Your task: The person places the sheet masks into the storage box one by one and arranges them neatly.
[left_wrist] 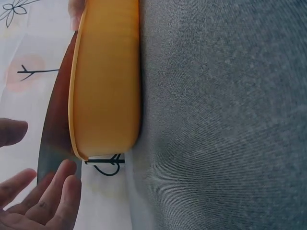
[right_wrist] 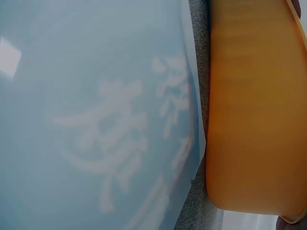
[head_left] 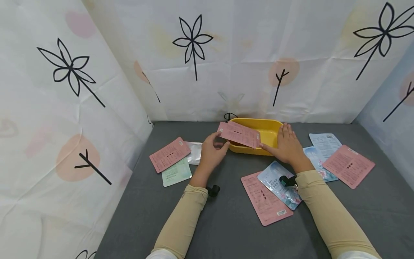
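Note:
A flat pink packet with printed text and a barcode lies tilted across the left part of a yellow plastic basket, over another pink packet. My left hand is at its left end, fingertips against the packet. In the left wrist view the thumb stands apart from the packet's shaded underside. My right hand rests with straight fingers along the basket's right end, thumb by the packet's right corner. The right wrist view shows the basket's side wall close up; most of that hand is out of frame.
Left of the basket lie a pink packet, a green one and a silvery white one. In front, a blue packet overlaps a pink one. Blue-white packets and a pink packet lie right.

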Demonstrator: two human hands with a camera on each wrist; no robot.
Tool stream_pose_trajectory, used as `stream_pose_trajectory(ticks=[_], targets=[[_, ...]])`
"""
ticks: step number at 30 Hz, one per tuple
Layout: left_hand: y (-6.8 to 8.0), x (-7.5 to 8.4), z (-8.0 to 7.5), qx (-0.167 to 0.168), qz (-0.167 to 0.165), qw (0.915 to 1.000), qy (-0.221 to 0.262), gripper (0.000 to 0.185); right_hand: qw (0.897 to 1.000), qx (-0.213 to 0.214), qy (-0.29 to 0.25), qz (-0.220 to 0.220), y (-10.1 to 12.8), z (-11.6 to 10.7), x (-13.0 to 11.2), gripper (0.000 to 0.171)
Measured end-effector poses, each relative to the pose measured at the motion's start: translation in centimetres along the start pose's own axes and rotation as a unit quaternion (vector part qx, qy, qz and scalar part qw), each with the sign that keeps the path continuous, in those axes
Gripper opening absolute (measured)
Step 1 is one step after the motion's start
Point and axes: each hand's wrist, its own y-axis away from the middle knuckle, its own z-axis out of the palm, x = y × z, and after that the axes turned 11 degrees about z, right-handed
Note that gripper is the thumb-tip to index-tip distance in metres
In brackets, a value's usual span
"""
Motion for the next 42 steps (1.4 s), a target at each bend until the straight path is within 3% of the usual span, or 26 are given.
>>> stream_pose_trajectory(ticks=[5, 12, 22, 34, 42], targets=[[0.0, 0.1, 0.2, -0.028, 0.001, 0.9995, -0.015, 0.057, 1.0, -0.005, 0.0, -0.001, 0.0, 0.0, 0.0, 0.13], [-0.2, 0.0, 0.7, -0.064, -0.026, 0.9955, -0.065, 0.06, 1.0, -0.003, -0.003, -0.006, -0.1, 0.0, 0.0, 0.124], [0.0, -0.4, 1.6, -0.107, -0.024, 0.9886, -0.103, 0.059, 1.0, -0.005, -0.006, -0.006, 0.1, 0.2, -0.1, 0.126], [0.2, -0.2, 2.3, -0.119, -0.021, 0.9888, -0.089, 0.063, 1.0, -0.002, -0.014, -0.005, 0.2, 0.2, -0.1, 0.121], [0.3, -0.3, 0.8, -0.126, -0.029, 0.9907, -0.042, 0.061, 1.0, -0.009, -0.014, -0.004, 0.2, -0.3, -0.1, 0.123]])
